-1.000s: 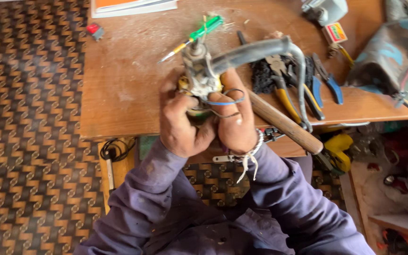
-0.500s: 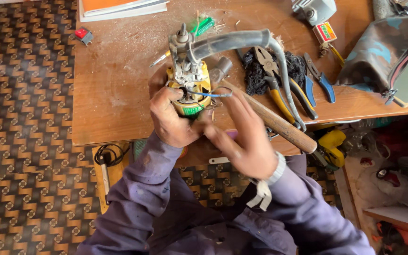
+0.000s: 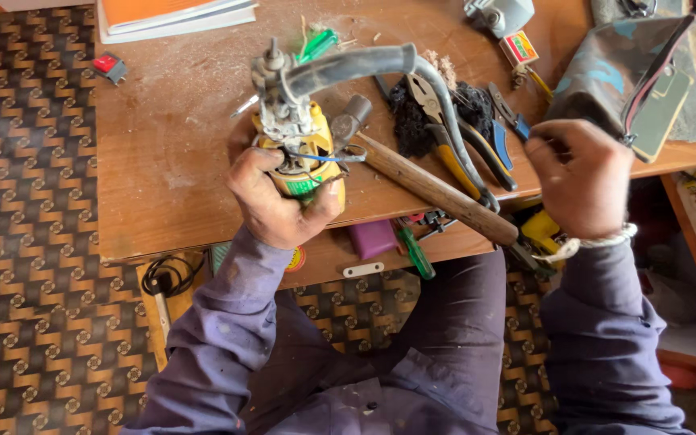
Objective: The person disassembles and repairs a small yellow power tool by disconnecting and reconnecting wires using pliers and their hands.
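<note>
One green label [image 3: 303, 187] under left hand [image 3: 279, 201]

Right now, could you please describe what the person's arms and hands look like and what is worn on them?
Both arms wear long purple-grey work sleeves, dusty and flecked with pale stains. The left hand is bare, with grime on the knuckles and fingers, no glove or ring visible. The right hand is bare too, with a whitish cord bracelet tied round the wrist just above the cuff.

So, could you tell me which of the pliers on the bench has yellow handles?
The yellow-handled pliers lie nearest the hammer, just beside the grey hose. The other pliers, further right, have blue handles.
</note>
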